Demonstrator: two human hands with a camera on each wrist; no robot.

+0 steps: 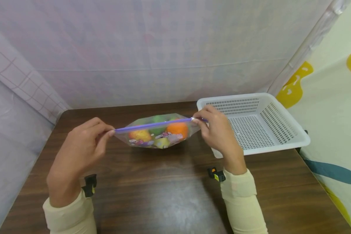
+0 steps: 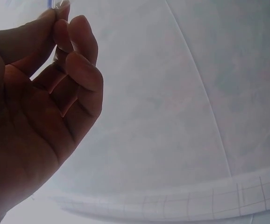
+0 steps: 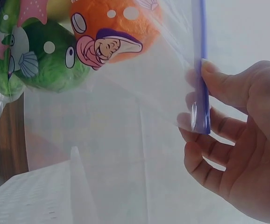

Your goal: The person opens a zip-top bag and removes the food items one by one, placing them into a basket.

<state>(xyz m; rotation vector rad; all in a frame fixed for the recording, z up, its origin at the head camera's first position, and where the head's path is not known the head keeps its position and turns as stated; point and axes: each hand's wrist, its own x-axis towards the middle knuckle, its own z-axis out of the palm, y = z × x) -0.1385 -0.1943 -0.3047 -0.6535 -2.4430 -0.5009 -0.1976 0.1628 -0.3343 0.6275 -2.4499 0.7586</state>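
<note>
A clear zip bag (image 1: 193, 128) with a purple zip strip (image 1: 155, 124) and cartoon prints is stretched sideways over the table. Through its plastic show an orange fruit (image 1: 175, 128), a green round fruit (image 3: 51, 60), a yellow-red fruit (image 1: 140, 135) and a yellowish one (image 1: 162, 143). My left hand (image 1: 83, 146) pinches the left end of the strip between thumb and finger, its other fingers loosely bent in the left wrist view. At the opposite end, my right hand (image 1: 217, 130) pinches the strip, thumb on one side and fingertips behind the plastic.
A white perforated basket (image 1: 292, 146) stands at the back right of the brown wooden table (image 1: 152, 195), partly behind my right hand. Pale cloth (image 1: 163, 81) hangs along the back edge, and a patterned sheet (image 1: 333, 130) lies to the right.
</note>
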